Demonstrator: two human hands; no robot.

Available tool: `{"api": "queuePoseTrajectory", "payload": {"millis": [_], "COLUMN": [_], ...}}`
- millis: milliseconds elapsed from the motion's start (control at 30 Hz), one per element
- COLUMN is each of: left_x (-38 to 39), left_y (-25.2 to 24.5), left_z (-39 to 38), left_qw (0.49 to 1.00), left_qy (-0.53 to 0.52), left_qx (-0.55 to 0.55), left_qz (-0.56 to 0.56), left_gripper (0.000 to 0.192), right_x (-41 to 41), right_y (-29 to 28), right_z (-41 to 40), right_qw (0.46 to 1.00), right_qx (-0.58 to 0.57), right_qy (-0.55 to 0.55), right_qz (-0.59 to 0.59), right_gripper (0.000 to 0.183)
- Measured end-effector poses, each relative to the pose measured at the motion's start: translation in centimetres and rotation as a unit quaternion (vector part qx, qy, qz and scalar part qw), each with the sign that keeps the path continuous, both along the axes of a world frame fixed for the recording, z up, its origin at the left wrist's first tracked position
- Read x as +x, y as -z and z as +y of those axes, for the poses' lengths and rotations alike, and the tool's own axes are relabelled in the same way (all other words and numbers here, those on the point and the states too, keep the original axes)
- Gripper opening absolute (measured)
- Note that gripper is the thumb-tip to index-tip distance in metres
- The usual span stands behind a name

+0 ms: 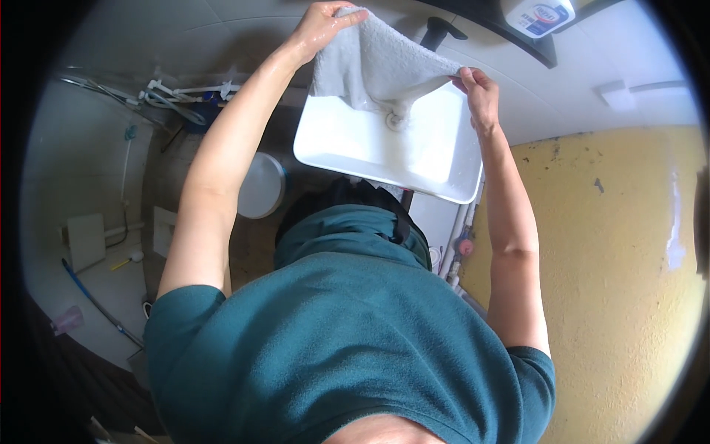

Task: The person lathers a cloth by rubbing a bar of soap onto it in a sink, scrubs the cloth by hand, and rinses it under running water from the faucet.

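Observation:
A light grey cloth (388,55) is stretched between my two hands above a white rectangular sink basin (344,144). My left hand (321,30) looks wet and pinches the cloth's upper left corner. At the other corner, lower and to the right, my right hand (480,94) grips the edge beside the basin's right rim. The cloth hangs in folds, and its bottom reaches down into the basin near the round drain (395,121). Behind the cloth stands a black faucet (441,32), partly hidden by it.
A dark shelf (488,25) with a white bottle (538,16) is above the basin at right. White pipes and a hose (177,108) run along the wall at left. A round white-topped bucket (260,186) stands on the floor. A yellow wall (599,222) is at right.

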State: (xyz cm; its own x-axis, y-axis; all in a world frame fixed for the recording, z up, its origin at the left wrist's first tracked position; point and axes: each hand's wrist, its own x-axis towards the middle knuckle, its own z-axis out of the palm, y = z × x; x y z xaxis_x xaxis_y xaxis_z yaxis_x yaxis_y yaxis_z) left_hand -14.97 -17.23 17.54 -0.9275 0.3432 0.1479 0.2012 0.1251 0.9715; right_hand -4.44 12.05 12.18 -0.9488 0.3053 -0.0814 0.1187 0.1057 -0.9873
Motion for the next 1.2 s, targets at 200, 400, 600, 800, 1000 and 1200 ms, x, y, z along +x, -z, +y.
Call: {"api": "queuePoseTrajectory", "payload": {"millis": [200,400,600,800,1000,1200], "left_x": [2.0,0.8,1.0,0.9,0.9,0.8], "left_y": [-1.7,-2.8,-4.5,-4.2,-3.8,-4.1], "left_z": [-0.8,-0.8,0.3,0.8,0.0,-0.5], "left_qw": [0.997,1.0,0.998,0.999,1.0,1.0], "left_qy": [-0.008,0.001,0.031,0.023,0.005,0.017], "left_qx": [-0.051,0.022,0.015,0.027,-0.008,0.003], "left_qz": [-0.063,0.016,0.048,0.029,0.018,0.016], "left_gripper": [0.016,0.013,0.011,0.012,0.015,0.016], "right_x": [0.4,0.1,0.1,0.2,0.6,1.7], "right_y": [-2.9,-5.7,-6.0,-5.4,-5.4,-6.6], "right_z": [0.1,0.8,2.0,2.1,1.5,0.7], "right_qw": [0.989,0.971,0.97,0.97,0.973,0.969], "right_qx": [-0.03,-0.065,-0.074,-0.065,-0.071,-0.025], "right_qy": [0.037,0.001,0.013,0.006,0.0,0.018], "right_qz": [0.143,0.228,0.229,0.233,0.22,0.244], "right_gripper": [0.024,0.026,0.025,0.024,0.024,0.022]}}
